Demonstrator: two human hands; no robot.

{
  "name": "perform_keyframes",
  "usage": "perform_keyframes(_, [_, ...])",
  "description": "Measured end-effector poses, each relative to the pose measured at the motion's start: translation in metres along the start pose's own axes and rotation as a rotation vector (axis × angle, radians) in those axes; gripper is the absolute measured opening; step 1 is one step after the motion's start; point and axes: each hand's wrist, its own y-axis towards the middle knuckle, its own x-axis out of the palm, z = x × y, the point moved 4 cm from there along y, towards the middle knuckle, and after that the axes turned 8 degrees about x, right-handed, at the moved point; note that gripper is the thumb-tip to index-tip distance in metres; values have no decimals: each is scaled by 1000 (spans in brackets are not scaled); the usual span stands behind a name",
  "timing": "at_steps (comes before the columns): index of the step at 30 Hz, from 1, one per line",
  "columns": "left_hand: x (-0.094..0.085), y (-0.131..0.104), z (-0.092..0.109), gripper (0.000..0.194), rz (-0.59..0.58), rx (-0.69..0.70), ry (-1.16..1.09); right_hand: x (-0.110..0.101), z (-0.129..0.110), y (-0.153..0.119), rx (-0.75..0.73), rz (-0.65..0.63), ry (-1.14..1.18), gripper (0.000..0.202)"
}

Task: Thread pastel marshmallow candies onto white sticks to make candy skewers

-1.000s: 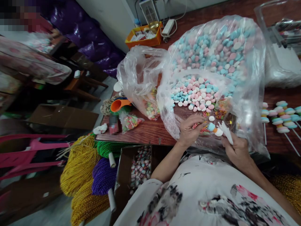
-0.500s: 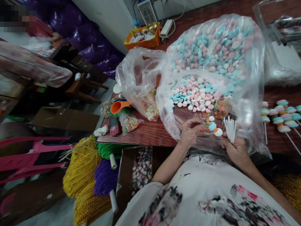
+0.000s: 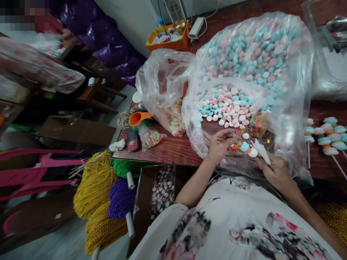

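Observation:
My right hand (image 3: 275, 169) is closed round a bundle of white sticks (image 3: 261, 152) that fan up and to the left. From the same hand a short row of threaded pieces (image 3: 245, 147) points left: a white disc, an orange piece and a blue disc. My left hand (image 3: 220, 143) is pinched at the far end of that row; whatever lies between its fingertips is too small to make out. Just beyond both hands, loose pink, blue and white candy discs (image 3: 230, 104) spill from a big clear plastic bag (image 3: 255, 54). Small ring-shaped pieces (image 3: 256, 130) lie close to my fingers.
Finished candy sticks (image 3: 330, 135) lie at the right. To the left are a clear bag (image 3: 165, 79), an orange scoop (image 3: 138, 117) and a small bag of rings (image 3: 151, 138). Below the table edge stand a box (image 3: 145, 184) and yellow rope coils (image 3: 94, 187). A co-worker's patterned clothing shows far left.
The white stick bundle has tipped to the left in my right hand. My left hand stays pinched near the threaded candies. The whole view has shifted slightly.

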Motion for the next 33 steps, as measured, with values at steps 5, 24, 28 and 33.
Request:
perform_keyframes(5, [4, -5, -9, 37, -70, 64, 128, 3, -7, 2, 0, 33, -77, 21])
perform_keyframes(24, [15, -25, -19, 44, 86, -185, -31, 15, 6, -5, -63, 51, 108, 26])
perform_keyframes(28, [19, -31, -21, 45, 26, -296, -61, 15, 3, -7, -88, 82, 90, 27])
perform_keyframes(33, [24, -41, -27, 45, 21, -310, -91, 18, 6, -9, -59, 113, 106, 32])
